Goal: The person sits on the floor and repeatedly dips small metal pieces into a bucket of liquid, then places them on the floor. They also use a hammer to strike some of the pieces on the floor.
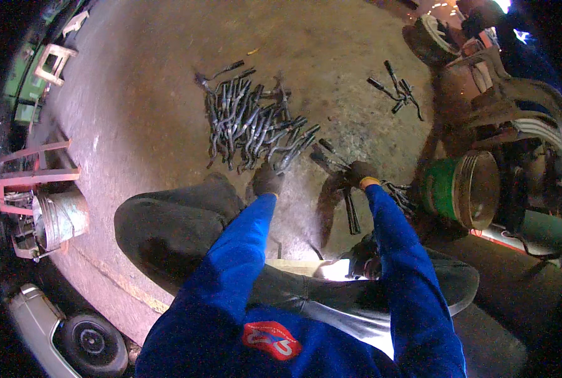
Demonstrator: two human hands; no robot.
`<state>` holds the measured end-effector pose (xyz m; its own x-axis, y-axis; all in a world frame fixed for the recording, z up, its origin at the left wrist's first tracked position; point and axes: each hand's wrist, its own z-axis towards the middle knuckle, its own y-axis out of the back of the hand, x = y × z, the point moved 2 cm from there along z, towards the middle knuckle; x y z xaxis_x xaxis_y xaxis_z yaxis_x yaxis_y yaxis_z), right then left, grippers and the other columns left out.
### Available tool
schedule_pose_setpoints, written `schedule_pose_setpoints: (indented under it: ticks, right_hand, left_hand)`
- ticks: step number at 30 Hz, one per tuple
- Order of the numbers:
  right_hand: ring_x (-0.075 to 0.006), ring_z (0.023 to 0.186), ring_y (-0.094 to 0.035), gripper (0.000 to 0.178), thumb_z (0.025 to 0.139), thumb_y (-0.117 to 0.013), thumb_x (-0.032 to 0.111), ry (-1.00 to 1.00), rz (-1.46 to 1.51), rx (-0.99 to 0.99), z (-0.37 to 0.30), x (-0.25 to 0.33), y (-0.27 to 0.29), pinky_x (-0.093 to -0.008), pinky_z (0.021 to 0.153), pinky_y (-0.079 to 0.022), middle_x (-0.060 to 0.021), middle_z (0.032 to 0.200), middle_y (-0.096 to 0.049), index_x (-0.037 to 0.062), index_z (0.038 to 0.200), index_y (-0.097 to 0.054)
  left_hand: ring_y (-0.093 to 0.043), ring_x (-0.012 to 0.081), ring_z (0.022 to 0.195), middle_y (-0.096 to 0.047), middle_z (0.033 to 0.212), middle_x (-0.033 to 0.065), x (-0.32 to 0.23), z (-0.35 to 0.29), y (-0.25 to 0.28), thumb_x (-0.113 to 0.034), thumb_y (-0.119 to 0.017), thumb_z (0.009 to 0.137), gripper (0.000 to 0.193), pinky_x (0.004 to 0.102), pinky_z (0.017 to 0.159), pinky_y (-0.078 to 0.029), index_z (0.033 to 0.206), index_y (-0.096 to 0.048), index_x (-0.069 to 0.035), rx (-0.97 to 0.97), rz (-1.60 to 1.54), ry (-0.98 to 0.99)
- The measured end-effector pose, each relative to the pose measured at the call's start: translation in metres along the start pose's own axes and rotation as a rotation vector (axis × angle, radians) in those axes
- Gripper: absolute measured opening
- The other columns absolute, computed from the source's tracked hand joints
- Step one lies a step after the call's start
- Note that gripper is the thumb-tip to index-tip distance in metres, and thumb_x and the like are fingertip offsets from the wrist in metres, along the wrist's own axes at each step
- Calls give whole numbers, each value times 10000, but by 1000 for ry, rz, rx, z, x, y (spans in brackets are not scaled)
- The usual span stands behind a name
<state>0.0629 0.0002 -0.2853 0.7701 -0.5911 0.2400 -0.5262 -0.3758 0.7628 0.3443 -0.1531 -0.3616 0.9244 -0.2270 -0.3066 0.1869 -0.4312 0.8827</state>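
Observation:
A pile of bent metal rods with dark ends [249, 120] lies on the floor in front of me. At its near edge is my left hand [267, 181] in a dark glove, close to the end of one rod; its fingers are too dark to make out. My right hand [360, 171], in a dark glove with an orange cuff, is closed around a few similar bent rods [326, 159], which point up and to the left. Just below that hand, more dark rods [351, 213] lie on the floor. A smaller group of rods [399, 93] rests farther off to the right.
A green bucket [441, 187] lies on its side at the right, near a chair [514, 94]. On the left stand a metal bucket [63, 217], a reddish frame [38, 179] and a small stool [55, 63]. A vehicle wheel [92, 342] shows at lower left. Sparks fly at the far right.

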Motion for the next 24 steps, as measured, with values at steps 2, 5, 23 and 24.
schedule_pose_setpoints:
  ticks: [2,5,23,24]
  right_hand:
    - [-372,860,-682,438,731,-710,443,-273,152,6,-8,-90,-19,-485,776,-538,-199,912,-700,43,907,-712]
    - [-355,966,-653,456,751,-721,396,-172,205,203,-32,-91,-25,-436,842,-531,-163,1029,-681,20,1003,-666]
    - [-376,942,-621,484,729,-735,449,340,-107,-138,-13,34,32,-451,793,-512,-172,1010,-648,55,998,-651]
    - [-378,929,-621,495,718,-748,449,325,-86,-133,-4,40,42,-454,783,-512,-166,1004,-648,59,1007,-649]
  left_hand:
    - [-627,374,1027,-633,1148,199,-55,1,-17,-514,-655,780,617,467,898,-492,1183,-602,-50,47,-105,-43]
    - [-617,409,1034,-626,1173,231,-59,14,-64,-531,-565,855,577,481,921,-478,1149,-625,-39,367,-170,6]
    - [-622,252,914,-681,1007,137,1,78,152,-359,-498,937,395,381,805,-491,1150,-621,-49,490,89,-725]
    - [-624,255,919,-682,1008,141,1,80,177,-354,-487,943,391,384,808,-491,1149,-621,-49,470,172,-782]
